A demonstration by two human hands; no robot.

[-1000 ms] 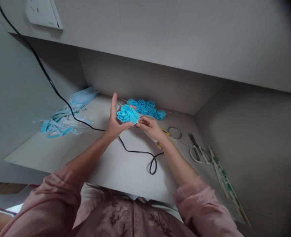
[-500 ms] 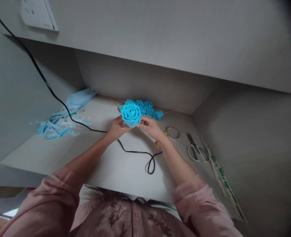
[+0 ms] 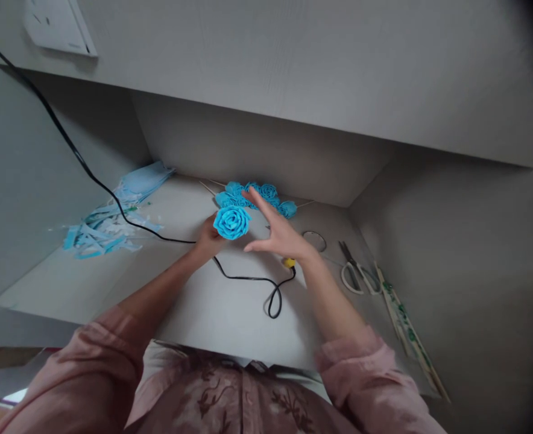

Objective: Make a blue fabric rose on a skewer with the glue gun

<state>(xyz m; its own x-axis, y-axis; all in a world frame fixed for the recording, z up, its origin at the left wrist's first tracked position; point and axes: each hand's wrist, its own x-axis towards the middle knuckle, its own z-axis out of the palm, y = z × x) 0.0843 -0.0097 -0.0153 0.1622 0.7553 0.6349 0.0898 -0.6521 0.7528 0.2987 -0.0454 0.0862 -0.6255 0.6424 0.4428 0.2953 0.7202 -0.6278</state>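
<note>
A bright blue handmade rose [image 3: 231, 223] faces up toward me above the middle of the table. My left hand [image 3: 209, 236] is closed around its underside; the part it grips is hidden behind the petals. Just to the right, my right hand [image 3: 281, 232] is open, thumb and fingers spread apart, not touching the flower. Behind both hands lies a cluster of similar blue roses [image 3: 287, 209], some with thin sticks for stems. Under my right wrist a yellow-ended tool [image 3: 289, 263] on a black cord is partly covered.
Blue strips and scraps [image 3: 99, 235] lie at left, below a stack of blue face masks [image 3: 146, 179]. White-handled scissors [image 3: 357, 271], a ring-shaped item [image 3: 315, 241] and thin sticks [image 3: 406, 325] are at right. A black cord [image 3: 243, 278] crosses the white table [image 3: 230, 313].
My right hand has let go of the rose and moved off to the right, its fingers spreading. The rose has shifted slightly down and left in my left hand.
</note>
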